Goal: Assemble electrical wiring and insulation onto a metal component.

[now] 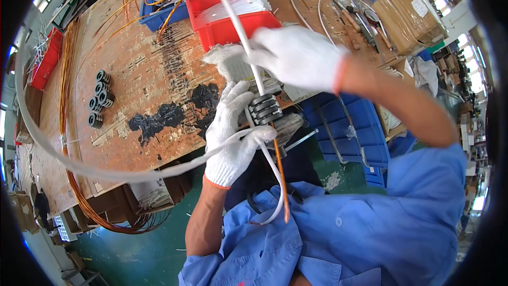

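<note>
My left hand point(231, 132), in a white knit glove, is closed at the table's front edge around a black ribbed ring-shaped core point(266, 109). Its thumb presses over a white tube where it crosses the hand. Below the core hang a copper-coloured wire point(279, 169) and a white tube end point(277, 209). My right hand point(296, 58), gloved too and slightly blurred, has its fingers closed at the white tube point(236, 18) rising from the core. Part of that grip is hidden. A long loop of white tube sweeps round the left side. A grey cloth point(231, 61) lies behind the core.
Several black ring cores point(100, 98) sit on the worn wooden table point(121, 47). Behind are a red bin point(233, 30) of white strips and a blue bin point(153, 18). Copper wire bundles point(66, 100) run along the left. Tools point(365, 24), a cardboard box point(407, 13) and blue crates point(346, 127) are right.
</note>
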`<state>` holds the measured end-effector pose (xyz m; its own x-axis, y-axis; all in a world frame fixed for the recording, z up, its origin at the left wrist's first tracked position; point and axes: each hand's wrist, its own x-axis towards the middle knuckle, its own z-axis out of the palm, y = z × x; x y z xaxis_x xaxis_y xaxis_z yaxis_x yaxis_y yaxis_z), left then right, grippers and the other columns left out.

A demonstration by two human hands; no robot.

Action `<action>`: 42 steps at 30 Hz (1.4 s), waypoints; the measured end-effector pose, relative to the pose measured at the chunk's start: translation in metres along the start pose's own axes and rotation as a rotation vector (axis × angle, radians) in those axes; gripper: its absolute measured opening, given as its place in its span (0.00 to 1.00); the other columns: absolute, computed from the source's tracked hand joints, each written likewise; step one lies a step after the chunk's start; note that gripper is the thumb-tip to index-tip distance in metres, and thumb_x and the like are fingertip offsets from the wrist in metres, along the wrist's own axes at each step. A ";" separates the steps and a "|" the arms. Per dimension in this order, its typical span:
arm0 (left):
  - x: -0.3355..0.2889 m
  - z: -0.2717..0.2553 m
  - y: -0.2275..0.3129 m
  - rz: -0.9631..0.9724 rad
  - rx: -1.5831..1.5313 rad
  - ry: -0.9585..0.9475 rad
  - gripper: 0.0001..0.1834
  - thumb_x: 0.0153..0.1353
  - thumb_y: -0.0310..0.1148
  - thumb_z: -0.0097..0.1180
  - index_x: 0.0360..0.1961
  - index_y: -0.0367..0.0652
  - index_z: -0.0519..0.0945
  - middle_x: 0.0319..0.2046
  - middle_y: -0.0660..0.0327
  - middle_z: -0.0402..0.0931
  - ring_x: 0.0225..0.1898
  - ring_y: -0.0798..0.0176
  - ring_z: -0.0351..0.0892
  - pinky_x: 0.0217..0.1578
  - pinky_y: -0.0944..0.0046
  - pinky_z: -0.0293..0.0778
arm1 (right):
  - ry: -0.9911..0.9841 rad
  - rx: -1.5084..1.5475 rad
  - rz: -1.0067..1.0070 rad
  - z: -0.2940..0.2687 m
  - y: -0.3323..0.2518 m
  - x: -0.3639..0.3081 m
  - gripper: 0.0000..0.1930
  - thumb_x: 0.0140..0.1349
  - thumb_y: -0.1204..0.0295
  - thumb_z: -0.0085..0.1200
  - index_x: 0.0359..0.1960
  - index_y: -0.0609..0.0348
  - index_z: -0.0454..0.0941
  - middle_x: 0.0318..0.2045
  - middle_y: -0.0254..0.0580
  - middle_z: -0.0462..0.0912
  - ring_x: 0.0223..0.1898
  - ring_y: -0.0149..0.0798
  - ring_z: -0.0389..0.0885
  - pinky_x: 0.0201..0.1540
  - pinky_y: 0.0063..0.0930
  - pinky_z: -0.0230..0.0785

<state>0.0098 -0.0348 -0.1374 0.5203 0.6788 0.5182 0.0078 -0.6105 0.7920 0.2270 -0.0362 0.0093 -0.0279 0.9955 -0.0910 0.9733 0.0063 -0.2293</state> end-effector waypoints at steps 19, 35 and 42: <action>-0.001 0.003 0.008 -0.041 -0.015 -0.022 0.35 0.60 0.40 0.77 0.63 0.31 0.79 0.66 0.45 0.79 0.63 0.48 0.84 0.61 0.53 0.81 | -0.163 0.007 0.426 0.242 0.031 -0.362 0.09 0.72 0.67 0.55 0.44 0.58 0.83 0.35 0.51 0.89 0.34 0.59 0.89 0.38 0.55 0.81; 0.009 -0.008 -0.004 0.130 -0.137 -0.139 0.32 0.82 0.54 0.50 0.68 0.34 0.76 0.68 0.41 0.73 0.71 0.37 0.72 0.71 0.45 0.68 | 0.341 1.152 0.225 0.168 -0.036 -0.203 0.27 0.85 0.54 0.48 0.61 0.73 0.79 0.38 0.48 0.90 0.38 0.37 0.90 0.46 0.30 0.81; -0.010 0.023 -0.003 -0.170 -0.378 0.039 0.39 0.83 0.54 0.46 0.77 0.30 0.63 0.78 0.38 0.58 0.78 0.42 0.65 0.75 0.47 0.64 | -0.051 1.583 0.569 0.106 -0.065 -0.158 0.17 0.85 0.66 0.49 0.36 0.62 0.80 0.22 0.30 0.74 0.21 0.22 0.68 0.25 0.23 0.59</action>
<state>0.0245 -0.0490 -0.1526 0.5059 0.7763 0.3759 -0.2270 -0.3007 0.9263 0.1441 -0.2035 -0.0644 0.1846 0.8337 -0.5205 -0.3075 -0.4540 -0.8362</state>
